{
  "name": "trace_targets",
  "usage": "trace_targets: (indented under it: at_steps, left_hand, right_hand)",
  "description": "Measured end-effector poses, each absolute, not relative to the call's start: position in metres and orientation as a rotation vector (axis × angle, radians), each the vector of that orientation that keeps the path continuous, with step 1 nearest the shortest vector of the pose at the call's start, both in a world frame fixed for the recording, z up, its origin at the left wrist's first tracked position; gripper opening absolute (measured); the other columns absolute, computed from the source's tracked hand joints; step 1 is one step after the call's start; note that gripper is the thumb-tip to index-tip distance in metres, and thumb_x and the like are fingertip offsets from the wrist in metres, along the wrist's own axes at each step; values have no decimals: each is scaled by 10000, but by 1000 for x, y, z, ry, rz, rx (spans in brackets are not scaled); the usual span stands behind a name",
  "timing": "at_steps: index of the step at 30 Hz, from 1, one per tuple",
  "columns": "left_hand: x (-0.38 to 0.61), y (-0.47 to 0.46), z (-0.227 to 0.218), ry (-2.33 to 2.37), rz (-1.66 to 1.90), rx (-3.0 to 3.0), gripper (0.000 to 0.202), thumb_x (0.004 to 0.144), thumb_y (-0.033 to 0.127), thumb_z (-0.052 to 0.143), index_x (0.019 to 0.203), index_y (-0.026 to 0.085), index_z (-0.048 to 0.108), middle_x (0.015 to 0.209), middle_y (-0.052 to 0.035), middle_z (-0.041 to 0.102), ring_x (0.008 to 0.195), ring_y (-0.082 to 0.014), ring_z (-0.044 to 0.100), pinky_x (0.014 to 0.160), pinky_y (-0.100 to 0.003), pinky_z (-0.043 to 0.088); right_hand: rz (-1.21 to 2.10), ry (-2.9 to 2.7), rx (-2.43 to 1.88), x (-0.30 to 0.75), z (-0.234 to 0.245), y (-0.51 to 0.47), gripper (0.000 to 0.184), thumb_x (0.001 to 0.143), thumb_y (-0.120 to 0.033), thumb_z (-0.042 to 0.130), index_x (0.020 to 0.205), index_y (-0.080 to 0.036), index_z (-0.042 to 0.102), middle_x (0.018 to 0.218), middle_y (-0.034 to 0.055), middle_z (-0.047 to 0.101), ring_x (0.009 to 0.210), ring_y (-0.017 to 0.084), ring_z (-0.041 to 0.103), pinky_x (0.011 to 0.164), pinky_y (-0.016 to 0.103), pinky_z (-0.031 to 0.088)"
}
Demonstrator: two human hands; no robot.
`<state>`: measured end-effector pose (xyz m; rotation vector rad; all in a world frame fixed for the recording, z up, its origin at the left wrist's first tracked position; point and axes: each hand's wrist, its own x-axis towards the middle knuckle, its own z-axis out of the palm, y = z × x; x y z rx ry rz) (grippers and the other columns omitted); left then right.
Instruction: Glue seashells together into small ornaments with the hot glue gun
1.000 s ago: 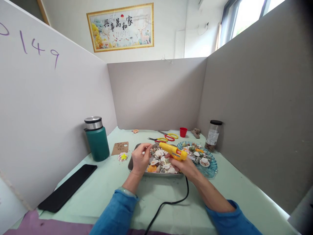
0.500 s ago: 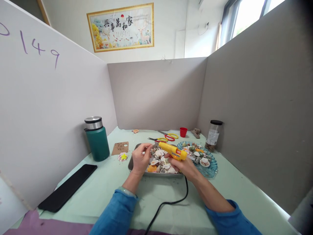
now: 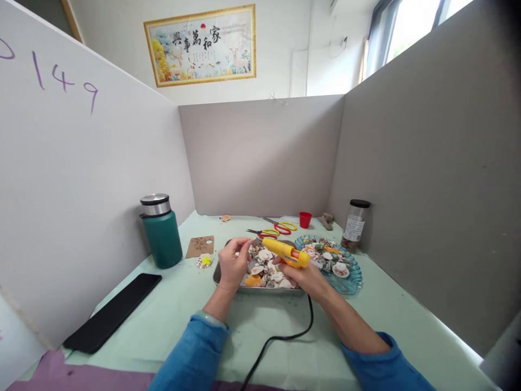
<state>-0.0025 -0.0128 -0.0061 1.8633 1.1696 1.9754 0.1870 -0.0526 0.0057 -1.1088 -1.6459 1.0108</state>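
Note:
My right hand [image 3: 306, 278] grips a yellow glue gun [image 3: 286, 252] above a metal tray [image 3: 217, 272] full of small seashells [image 3: 266, 269]. The gun's nozzle points left toward my left hand [image 3: 234, 264]. That hand is closed in a pinch on a small pale shell [image 3: 247, 245] held over the tray's left end. The gun's black cord [image 3: 277, 339] runs down across the green table cover toward me.
A blue glass plate [image 3: 353, 277] with more shells sits right of the tray. Behind are red and yellow scissors [image 3: 280, 227], a red cup [image 3: 305, 219] and a jar [image 3: 355, 225]. A green flask [image 3: 160, 230], cardboard tag [image 3: 200, 246] and black phone [image 3: 112, 310] lie left. Grey partitions enclose the table.
The glue gun's nozzle has drifted slightly left, closer to the shell pinched in my left hand. Everything else is unmoved.

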Motion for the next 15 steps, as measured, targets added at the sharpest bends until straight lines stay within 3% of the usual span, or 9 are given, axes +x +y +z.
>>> trace_targets:
  at_steps: [15]
  left_hand:
    - [-2, -13, -8, 1149, 1957, 1868, 159, 812, 321, 574, 800, 176, 638, 478, 44, 566, 413, -95, 530, 490, -205, 433]
  right_hand:
    - [979, -1650, -1119, 187, 3, -51, 257, 710, -241, 508, 915, -162, 642, 482, -64, 417, 428, 72, 371, 440, 191, 327]
